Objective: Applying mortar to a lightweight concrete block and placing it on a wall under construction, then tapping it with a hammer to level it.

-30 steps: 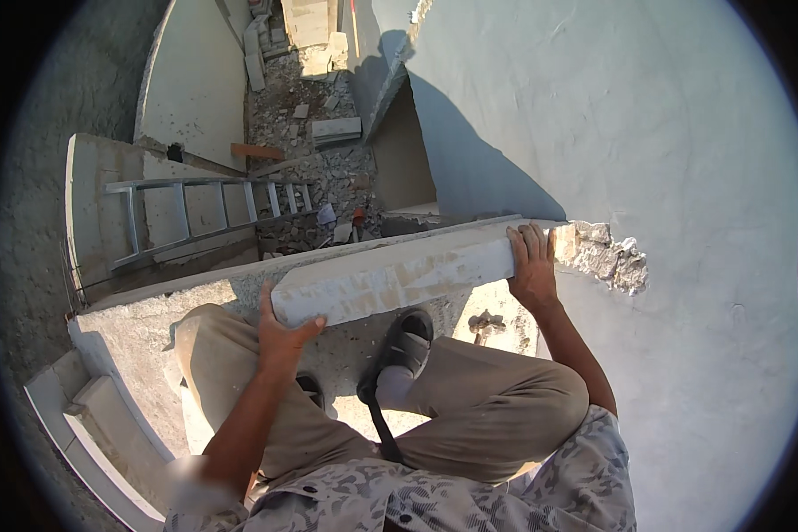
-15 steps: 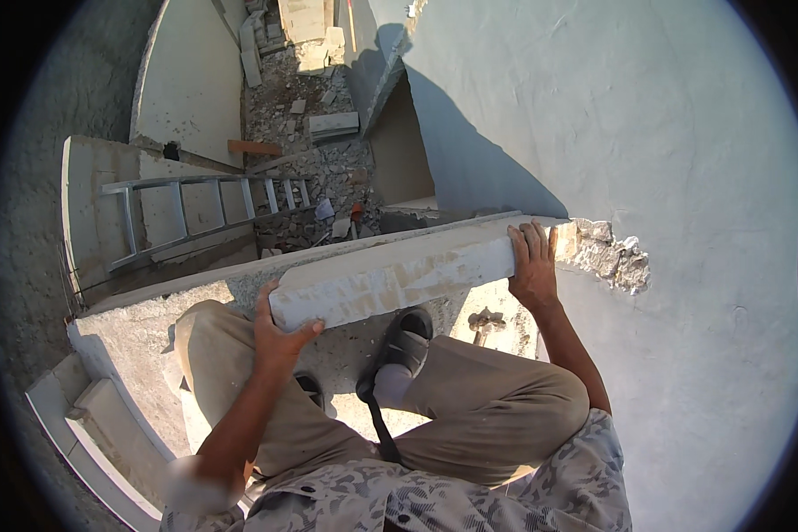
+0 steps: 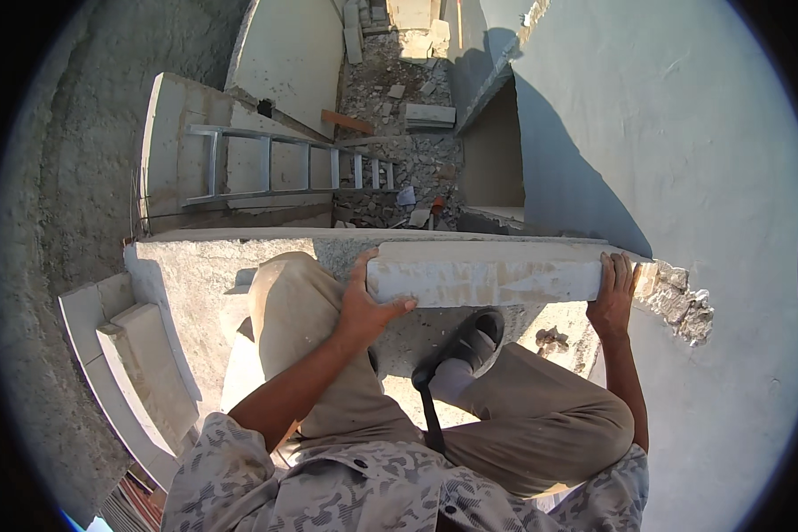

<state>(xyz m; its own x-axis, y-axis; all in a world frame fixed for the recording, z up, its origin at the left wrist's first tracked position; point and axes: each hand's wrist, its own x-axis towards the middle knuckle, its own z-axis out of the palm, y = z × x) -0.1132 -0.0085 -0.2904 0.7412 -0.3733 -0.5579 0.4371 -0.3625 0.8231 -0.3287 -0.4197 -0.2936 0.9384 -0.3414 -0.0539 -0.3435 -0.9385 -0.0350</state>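
A long pale concrete block, rough and stained with tan mortar on its near face, lies lengthwise along the top of a wall in front of me. My left hand grips its left end, thumb on the near face and fingers over the top. Around the right end curl the fingers of my right hand. The block's underside is hidden. Beneath it show my bent knees and a dark sandal.
Beyond the wall, a metal ladder leans above rubble. A grey plastered wall rises on the right, with a broken, jagged patch beside my right hand. More blocks stand at lower left.
The view has turned, so the wall and block look level instead of slanted and sit farther right. Both hands keep their hold on the block's ends.
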